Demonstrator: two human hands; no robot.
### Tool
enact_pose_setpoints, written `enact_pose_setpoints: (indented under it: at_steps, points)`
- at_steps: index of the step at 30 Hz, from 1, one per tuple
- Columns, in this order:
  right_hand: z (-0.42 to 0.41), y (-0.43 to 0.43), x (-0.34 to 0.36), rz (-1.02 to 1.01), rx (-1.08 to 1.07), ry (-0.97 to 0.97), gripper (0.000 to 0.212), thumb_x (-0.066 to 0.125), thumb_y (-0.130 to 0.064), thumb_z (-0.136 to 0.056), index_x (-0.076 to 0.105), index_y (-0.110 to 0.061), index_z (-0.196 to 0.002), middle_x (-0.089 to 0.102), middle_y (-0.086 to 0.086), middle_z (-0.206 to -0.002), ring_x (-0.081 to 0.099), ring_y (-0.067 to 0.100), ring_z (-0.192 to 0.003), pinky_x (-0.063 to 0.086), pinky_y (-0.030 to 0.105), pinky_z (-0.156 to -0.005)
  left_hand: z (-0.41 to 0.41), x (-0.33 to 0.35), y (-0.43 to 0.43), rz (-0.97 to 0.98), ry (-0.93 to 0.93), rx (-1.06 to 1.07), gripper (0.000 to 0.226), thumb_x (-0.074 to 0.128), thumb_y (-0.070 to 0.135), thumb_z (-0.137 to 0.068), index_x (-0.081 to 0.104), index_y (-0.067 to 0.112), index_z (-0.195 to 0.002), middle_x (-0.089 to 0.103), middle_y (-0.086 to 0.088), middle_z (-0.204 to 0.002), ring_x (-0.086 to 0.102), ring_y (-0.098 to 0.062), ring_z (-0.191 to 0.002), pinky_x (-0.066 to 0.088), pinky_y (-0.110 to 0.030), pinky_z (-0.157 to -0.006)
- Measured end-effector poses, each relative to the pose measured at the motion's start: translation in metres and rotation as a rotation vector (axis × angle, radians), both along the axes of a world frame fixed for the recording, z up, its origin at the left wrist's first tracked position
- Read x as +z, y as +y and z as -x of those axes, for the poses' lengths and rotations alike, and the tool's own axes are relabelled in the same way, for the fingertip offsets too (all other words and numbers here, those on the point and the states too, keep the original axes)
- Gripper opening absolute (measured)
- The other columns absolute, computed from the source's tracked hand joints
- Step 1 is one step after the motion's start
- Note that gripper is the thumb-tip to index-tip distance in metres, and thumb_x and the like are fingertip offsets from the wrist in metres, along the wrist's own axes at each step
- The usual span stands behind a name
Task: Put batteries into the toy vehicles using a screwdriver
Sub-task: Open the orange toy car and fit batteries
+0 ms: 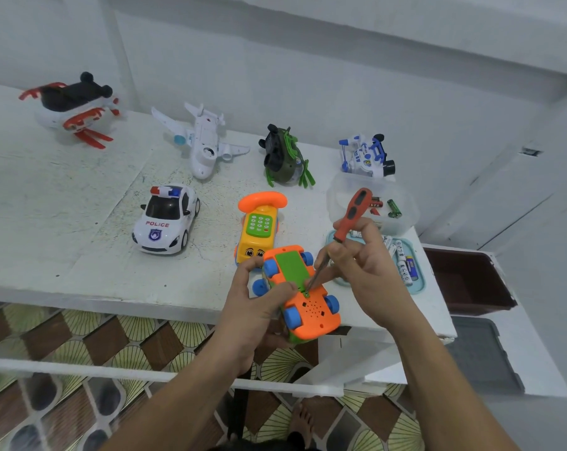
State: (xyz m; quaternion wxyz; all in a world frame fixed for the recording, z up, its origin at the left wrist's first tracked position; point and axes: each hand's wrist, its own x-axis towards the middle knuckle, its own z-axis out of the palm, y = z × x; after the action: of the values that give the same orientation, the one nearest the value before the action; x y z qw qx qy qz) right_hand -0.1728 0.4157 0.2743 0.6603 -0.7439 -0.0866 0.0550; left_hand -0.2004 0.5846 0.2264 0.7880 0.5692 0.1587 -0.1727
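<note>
A: White table (64, 222) against a pale wall (308, 76), patterned floor (80, 336) below. Back row, from the left?

B: Red-and-white toy (70, 109) wheels up, white plane (204, 141), green helicopter (283, 157) also wheels up, blue-and-white toy (366, 154) at the far end. Nearer row: police car (165, 221) on its wheels, then a yellow phone toy (259, 226) with an orange handset.

A: The person's hands?

B: Over the table's near edge. Left hand (256, 307) grips the orange car (311, 307), fingers curled round its side, thumb across its underside. The car is held upside down, blue wheels up, off the table, just in front of the phone toy.

A: Right hand?

B: Right hand (363, 265) pinches the screwdriver (353, 213) low on the handle, thumb and fingers closed on it. The shaft slants down to the left. The tip sits at the near end of the car's green cover (290, 265).

A: Batteries?

B: Right of the hands. A few are in a clear tub (409, 219), and more batteries (404, 265) are lined up in a pale blue tray (420, 281) just in front of it. Dark bin (470, 281) beyond the table's right end.
</note>
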Motion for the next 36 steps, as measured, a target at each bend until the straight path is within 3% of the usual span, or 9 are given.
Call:
enact_pose_setpoints:
  at_steps: [6, 8, 11, 14, 18, 25, 29, 33, 36]
  points:
    - [0.001, 0.003, 0.015, 0.040, 0.017, -0.090, 0.026, 0.049, 0.007, -0.095, 0.040, -0.013, -0.108, 0.072, 0.004, -0.092, 0.072, 0.028, -0.066, 0.054, 0.023, -0.066, 0.000, 0.001, -0.001, -0.001, 0.012, -0.010, 0.046, 0.072, 0.018, -0.087, 0.048, 0.039, -0.120, 0.069, -0.018, -0.109, 0.074, -0.035, -0.074, 0.055, -0.037, -0.047]
    - [0.003, 0.006, 0.020, 0.077, 0.023, -0.116, 0.043, 0.052, 0.009, -0.092, 0.038, -0.024, -0.117, 0.073, 0.004, -0.093, 0.072, 0.028, -0.066, 0.056, 0.025, -0.067, 0.000, 0.000, -0.001, -0.004, 0.005, -0.013, 0.044, 0.072, 0.018, -0.087, 0.048, 0.039, -0.118, 0.069, -0.018, -0.109, 0.074, -0.035, -0.075, 0.055, -0.037, -0.048]
    - [0.005, 0.007, 0.026, 0.131, 0.037, -0.174, 0.083, 0.055, 0.011, -0.090, 0.023, -0.054, -0.131, 0.072, 0.004, -0.093, 0.072, 0.027, -0.066, 0.058, 0.028, -0.069, 0.000, 0.001, -0.001, -0.008, 0.002, -0.005, 0.043, 0.072, 0.017, -0.087, 0.049, 0.040, -0.115, 0.069, -0.018, -0.108, 0.074, -0.034, -0.073, 0.054, -0.035, -0.047]
    - [0.007, 0.007, 0.028, 0.177, 0.061, -0.244, 0.095, 0.056, 0.009, -0.089, 0.018, -0.066, -0.132, 0.071, 0.003, -0.095, 0.072, 0.026, -0.066, 0.060, 0.033, -0.069, 0.000, 0.002, -0.001, -0.002, 0.006, -0.002, 0.044, 0.072, 0.016, -0.087, 0.049, 0.039, -0.116, 0.068, -0.019, -0.108, 0.074, -0.034, -0.071, 0.054, -0.034, -0.046]
    - [0.008, 0.008, 0.030, 0.194, 0.067, -0.280, 0.090, 0.057, 0.009, -0.089, 0.024, -0.062, -0.132, 0.070, 0.003, -0.096, 0.072, 0.028, -0.068, 0.061, 0.042, -0.068, 0.001, 0.004, -0.001, -0.003, -0.003, -0.003, 0.041, 0.070, 0.016, -0.088, 0.049, 0.040, -0.114, 0.067, -0.020, -0.108, 0.073, -0.032, -0.068, 0.054, -0.034, -0.045]
    - [0.010, 0.006, 0.023, 0.121, 0.024, -0.308, 0.085, 0.056, 0.014, -0.087, 0.030, -0.056, -0.128, 0.069, 0.008, -0.095, 0.072, 0.031, -0.070, 0.060, 0.047, -0.071, 0.000, 0.004, -0.001, 0.008, -0.003, -0.001, 0.041, 0.070, 0.016, -0.088, 0.049, 0.040, -0.114, 0.068, -0.020, -0.107, 0.073, -0.031, -0.066, 0.054, -0.034, -0.045]
    - [0.012, 0.003, 0.017, 0.148, -0.010, -0.379, 0.083, 0.060, 0.010, -0.086, 0.031, -0.054, -0.131, 0.067, 0.006, -0.099, 0.073, 0.027, -0.078, 0.060, 0.041, -0.071, 0.000, 0.004, -0.001, -0.001, -0.003, -0.003, 0.043, 0.070, 0.016, -0.089, 0.048, 0.038, -0.118, 0.068, -0.019, -0.108, 0.073, -0.030, -0.064, 0.054, -0.034, -0.045]
    - [0.012, 0.006, 0.021, 0.105, -0.046, -0.491, 0.056, 0.054, -0.013, -0.092, 0.035, -0.037, -0.138, 0.059, 0.002, -0.126, 0.067, 0.025, -0.107, 0.059, 0.042, -0.079, 0.000, 0.005, -0.001, 0.022, 0.003, 0.002, 0.043, 0.068, 0.013, -0.089, 0.048, 0.035, -0.120, 0.069, -0.019, -0.104, 0.071, -0.027, -0.058, 0.052, -0.032, -0.043]
    - [0.008, 0.007, 0.030, 0.068, -0.100, -0.501, 0.037, 0.041, -0.006, -0.099, 0.045, -0.020, -0.133, 0.056, -0.006, -0.127, 0.061, 0.022, -0.118, 0.059, 0.047, -0.080, 0.000, 0.005, -0.001, 0.012, 0.000, -0.001, 0.044, 0.069, 0.013, -0.089, 0.048, 0.035, -0.121, 0.069, -0.018, -0.105, 0.072, -0.029, -0.059, 0.053, -0.033, -0.043]
